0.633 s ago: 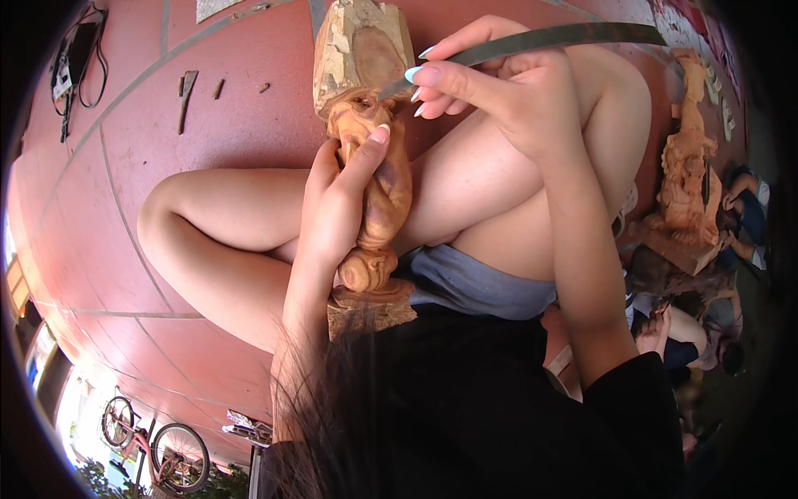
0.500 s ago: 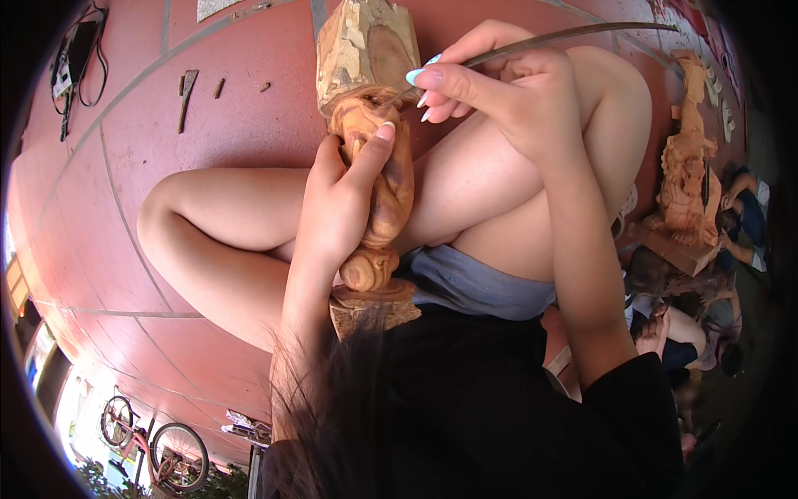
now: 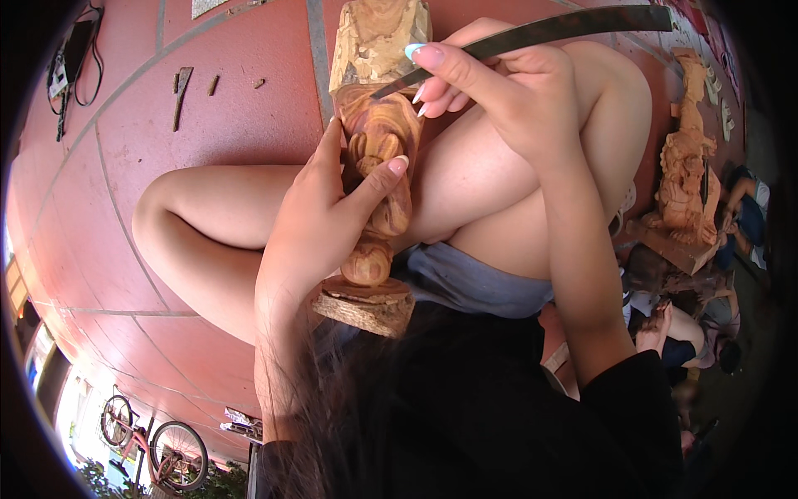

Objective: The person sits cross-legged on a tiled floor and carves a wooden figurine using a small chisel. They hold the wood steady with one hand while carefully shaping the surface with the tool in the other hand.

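Observation:
A wood carving (image 3: pixel 399 125) with a rough block-like end and smooth rounded figures leans between my bent legs. My left hand (image 3: pixel 314 212) is wrapped round its left side, the thumb lying across the carved front. In my right hand (image 3: pixel 515 96) is a long dark flat metal blade (image 3: pixel 573 29), narrow at one end and broad at the other. Its narrow tip meets the wood just below the rough block, or hovers very close to it. The palm hides part of how my right fingers grip it. The carving's round base (image 3: pixel 366 303) rests near my lap.
Wood scraps and a slim stick (image 3: pixel 180 98) lie on the red tiled floor (image 3: pixel 224 125). A black device with cables (image 3: pixel 73 62) is at far left. Another carved wooden figure (image 3: pixel 686 158) stands at right, near other people (image 3: pixel 665 324). A bicycle (image 3: pixel 158 449) is at lower left.
The carving has turned, so more of its front faces up. My left hand has shifted slightly down. The blade has rolled from its thin edge to its flat side.

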Motion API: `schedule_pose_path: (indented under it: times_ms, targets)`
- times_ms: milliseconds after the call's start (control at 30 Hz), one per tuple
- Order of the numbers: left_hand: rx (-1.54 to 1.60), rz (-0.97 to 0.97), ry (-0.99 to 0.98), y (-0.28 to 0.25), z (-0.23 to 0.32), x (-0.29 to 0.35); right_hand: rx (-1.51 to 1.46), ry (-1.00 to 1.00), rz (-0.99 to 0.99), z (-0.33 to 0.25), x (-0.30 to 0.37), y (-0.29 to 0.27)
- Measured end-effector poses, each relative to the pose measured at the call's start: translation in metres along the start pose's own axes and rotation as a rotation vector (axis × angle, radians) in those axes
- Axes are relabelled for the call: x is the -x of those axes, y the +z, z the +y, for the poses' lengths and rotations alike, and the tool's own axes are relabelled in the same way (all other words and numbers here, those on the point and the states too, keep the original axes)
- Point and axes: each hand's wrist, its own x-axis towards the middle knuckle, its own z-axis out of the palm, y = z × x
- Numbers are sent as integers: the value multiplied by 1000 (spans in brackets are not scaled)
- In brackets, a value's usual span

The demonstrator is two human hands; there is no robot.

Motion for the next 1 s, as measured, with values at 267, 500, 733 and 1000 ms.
schedule_pose_path:
  times_ms: [267,500,733,1000]
  targets:
    - [570,-142,-103,-7,-24,2,-26,-16,-29,2,3,2]
    - [590,-232,39,-16,-43,0,-4,-18,-56,4,3,2]
    - [543,-289,1,-23,-46,-5,-1,-75,-121,10,4,2]
    - [600,-355,9,-30,-46,-3,71,-99,-190,14,4,-1]
